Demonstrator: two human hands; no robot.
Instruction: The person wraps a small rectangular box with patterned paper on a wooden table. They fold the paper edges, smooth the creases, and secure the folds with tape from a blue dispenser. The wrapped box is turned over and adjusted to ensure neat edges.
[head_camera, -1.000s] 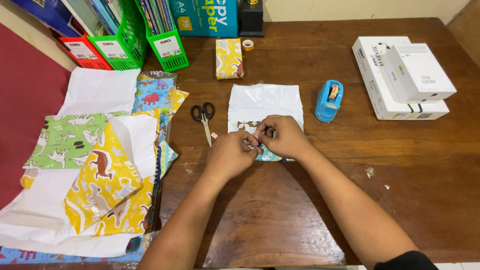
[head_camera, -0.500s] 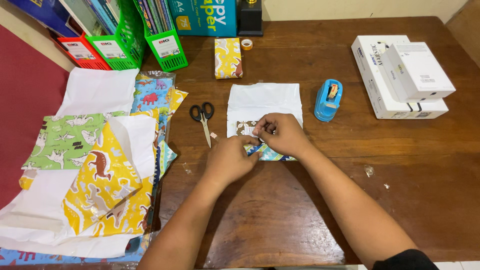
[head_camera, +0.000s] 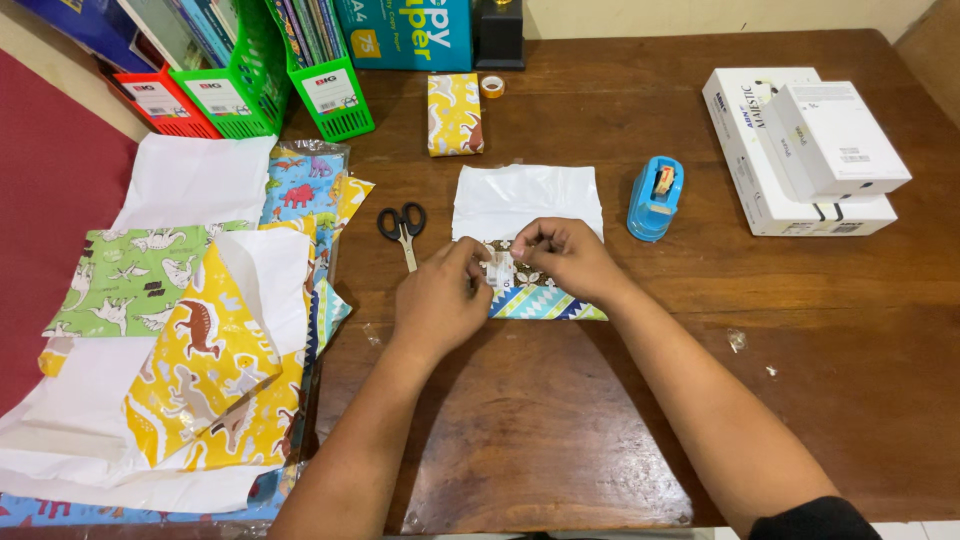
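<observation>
Both hands had shifted up the parcel (head_camera: 545, 300) since half a second before. Left hand (head_camera: 440, 300) and right hand (head_camera: 570, 260) pinched a flap at its centre seam. Wrapping looked partly done: patterned paper folded over, white underside (head_camera: 525, 195) open at 12 o'clock. Parcel at table (head_camera: 560, 430) centre; scissors (head_camera: 403, 228) at 9 o'clock.

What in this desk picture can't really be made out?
Head view:
- What lies under the half-wrapped parcel: the left hand, the right hand and the paper cover it.
- Whether the fingertips pinch tape: too small to tell.
- Tops of the green file holders: cut off by the top edge.
- Lower gift-wrap sheets: buried under upper ones.
</observation>
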